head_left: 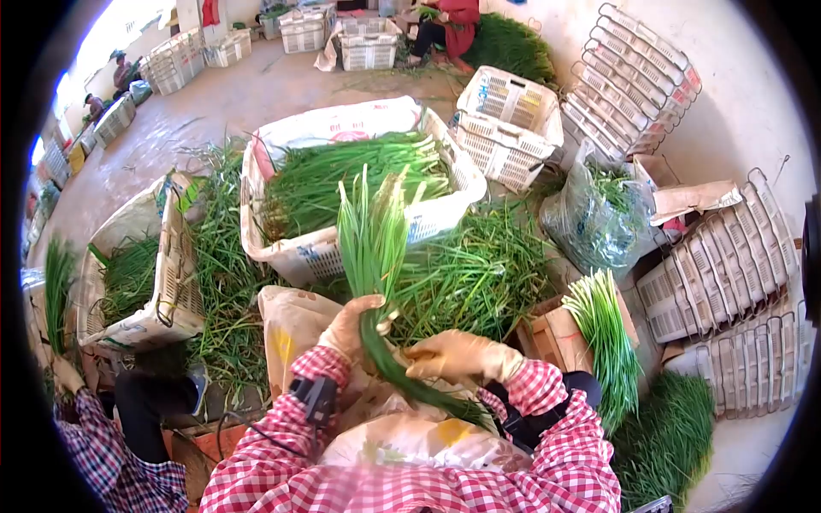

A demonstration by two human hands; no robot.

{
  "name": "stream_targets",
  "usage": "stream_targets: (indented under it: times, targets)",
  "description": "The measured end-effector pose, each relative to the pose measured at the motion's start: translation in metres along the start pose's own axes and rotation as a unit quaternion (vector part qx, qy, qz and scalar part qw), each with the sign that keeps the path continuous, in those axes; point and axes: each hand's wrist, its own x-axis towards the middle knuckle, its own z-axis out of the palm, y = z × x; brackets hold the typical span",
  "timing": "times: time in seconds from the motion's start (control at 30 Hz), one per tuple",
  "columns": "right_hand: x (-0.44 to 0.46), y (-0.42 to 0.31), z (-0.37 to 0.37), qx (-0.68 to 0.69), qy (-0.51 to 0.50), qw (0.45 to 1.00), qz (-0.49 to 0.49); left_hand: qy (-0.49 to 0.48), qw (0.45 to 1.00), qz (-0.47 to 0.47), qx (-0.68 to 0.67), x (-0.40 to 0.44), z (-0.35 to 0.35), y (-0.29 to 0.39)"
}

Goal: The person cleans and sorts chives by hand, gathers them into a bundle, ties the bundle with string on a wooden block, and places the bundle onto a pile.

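Note:
My left hand [352, 327], in a pale glove, is wrapped round the middle of a bunch of long green stalks [374, 239]. The bunch's pale ends point up and away from me, and its dark leaves bend down to the right across my lap. My right hand [457, 356], also gloved, lies at the right side of the bunch with its fingers bent towards the leaves; whether it grips any is hard to tell. Beyond the bunch stands a white crate [312, 261] full of more green stalks [342, 175].
Loose greens [479, 274] cover the floor around the crate. A wooden box [556, 338] with a bunch leaning on it stands right, near a plastic bag [594, 214] and stacked crates [727, 256]. Left are another crate [171, 282] and a co-worker's sleeve [94, 436].

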Motion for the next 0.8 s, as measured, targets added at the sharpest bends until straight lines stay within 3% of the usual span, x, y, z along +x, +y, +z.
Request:
stream_targets:
  times: [0.03, 0.07, 0.1, 0.13, 0.17, 0.2, 0.27, 0.3, 0.33, 0.37, 0.43, 0.5, 0.57, 0.6, 0.67, 0.7, 0.8]
  targets:
    - [0.003, 0.010, -0.012, 0.111, -0.013, 0.993, 0.025, -0.012, 0.999, -0.012, 0.040, -0.003, -0.002, 0.016]
    - [0.001, 0.016, -0.016, 0.274, -0.009, 0.961, -0.041, -0.033, 0.995, -0.016, 0.091, -0.011, -0.002, 0.032]
    - [0.006, 0.004, -0.023, 0.251, 0.001, 0.968, -0.015, -0.052, 0.988, -0.021, 0.143, -0.027, 0.017, 0.054]
    - [0.016, 0.005, -0.018, 0.316, -0.023, 0.945, -0.083, -0.041, 0.978, -0.013, 0.202, -0.049, 0.043, 0.072]
    - [0.028, 0.010, -0.008, 0.378, -0.048, 0.912, -0.149, -0.029, 0.965, -0.007, 0.261, -0.062, 0.061, 0.086]
    - [0.041, 0.009, 0.000, 0.448, -0.060, 0.868, -0.205, -0.093, 0.952, -0.073, 0.281, -0.065, 0.055, 0.104]
    - [0.064, 0.009, 0.016, 0.579, -0.084, 0.751, -0.306, -0.090, 0.911, -0.079, 0.395, -0.084, 0.060, 0.118]
    - [0.066, 0.013, 0.013, 0.617, -0.073, 0.735, -0.272, -0.103, 0.884, -0.090, 0.448, -0.091, 0.050, 0.123]
    - [0.066, 0.012, 0.009, 0.653, -0.059, 0.716, -0.239, -0.102, 0.887, -0.109, 0.438, -0.101, 0.041, 0.121]
    - [0.058, 0.011, 0.002, 0.666, -0.072, 0.691, -0.272, -0.100, 0.891, -0.127, 0.425, -0.113, 0.030, 0.114]
    - [0.051, -0.008, -0.001, 0.707, 0.042, 0.632, -0.314, -0.095, 0.899, -0.165, 0.393, -0.137, 0.011, 0.094]
    - [0.044, 0.006, -0.003, 0.735, 0.002, 0.600, -0.315, -0.061, 0.901, -0.190, 0.385, -0.157, 0.000, 0.072]
    - [0.043, 0.034, -0.011, 0.680, 0.014, 0.673, -0.291, -0.041, 0.919, -0.188, 0.345, -0.168, -0.017, 0.046]
    - [0.028, 0.005, -0.012, 0.661, 0.128, 0.702, -0.232, -0.030, 0.921, -0.200, 0.333, -0.173, -0.010, 0.037]
    - [0.039, 0.029, -0.024, 0.610, 0.224, 0.721, -0.239, -0.010, 0.931, -0.196, 0.309, -0.176, -0.008, 0.018]
    - [0.036, 0.012, -0.030, 0.611, 0.256, 0.705, -0.253, -0.002, 0.938, -0.180, 0.297, -0.176, -0.014, 0.007]
    - [0.024, 0.001, -0.049, 0.630, 0.241, 0.707, -0.212, 0.031, 0.968, -0.144, 0.205, -0.174, -0.005, -0.023]
